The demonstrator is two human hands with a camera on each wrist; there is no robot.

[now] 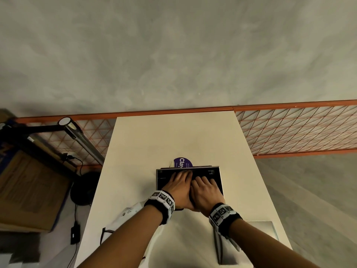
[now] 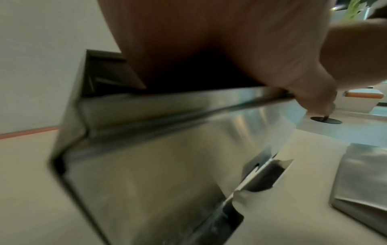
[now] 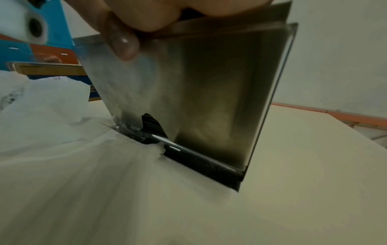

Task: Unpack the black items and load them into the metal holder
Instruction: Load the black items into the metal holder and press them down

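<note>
An open-topped metal holder (image 1: 220, 178) stands upright mid-table (image 1: 173, 136), and its shiny front wall (image 2: 167, 149) fills the wrist views. Black items (image 1: 164, 178) pack its inside and also show through a cut-out slot at its base (image 3: 201, 162). Both hands reach in from above. My left hand (image 1: 179, 182) lays its fingers on the black items, its thumb (image 2: 314, 99) hooked over the front rim. Beside it, my right hand (image 1: 204, 188) rests on the same stack, thumb (image 3: 123, 41) outside against the wall. The fingertips are hidden in the wrist views.
A purple round label (image 1: 181, 162) sits just behind the holder. A loose metal plate (image 1: 260, 229) lies at the near right, and crumpled white wrapping (image 1: 131, 211) at the near left. An orange wire shelf (image 1: 299, 130) runs behind. A lamp (image 1: 77, 138) and a cardboard box (image 1: 29, 190) stand left.
</note>
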